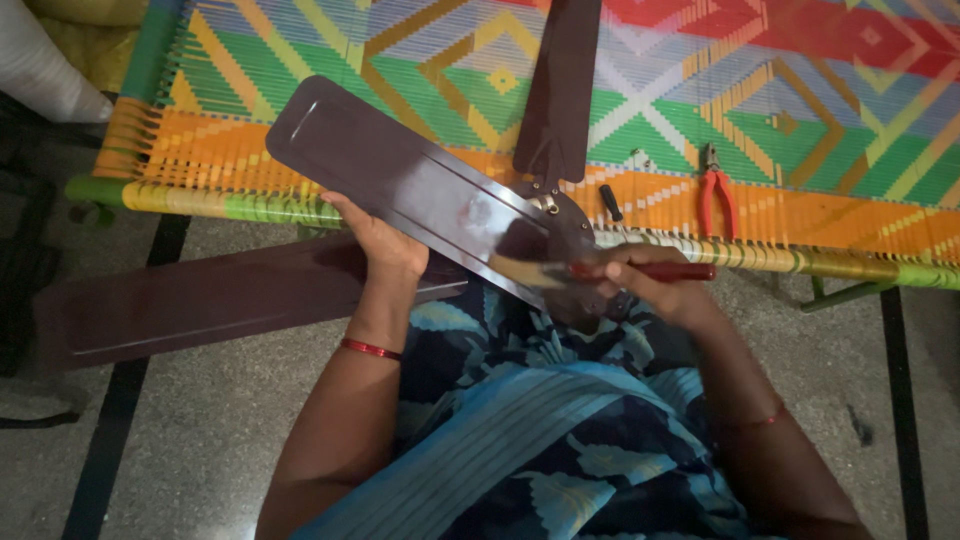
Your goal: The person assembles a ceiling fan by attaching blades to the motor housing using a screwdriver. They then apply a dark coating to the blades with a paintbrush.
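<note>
A dark brown ceiling fan with three long blades lies over my lap and the edge of a woven cot. My left hand [378, 240] grips the near edge of one fan blade [400, 170] from below. My right hand [650, 285] is closed around a red-handled screwdriver [660, 270] whose tip points toward the fan hub [560, 225]. A second blade [560, 80] reaches up over the cot. The third blade [200, 300] stretches left above the floor.
Red-handled pliers [715, 195] and a small black-handled tool [610, 202] lie on the colourful woven cot [800, 110]. The cot's green-yellow frame rail [180, 198] runs along its near edge. Below is a grey stone floor [200, 440] with dark lines. A white sack [40, 70] sits at top left.
</note>
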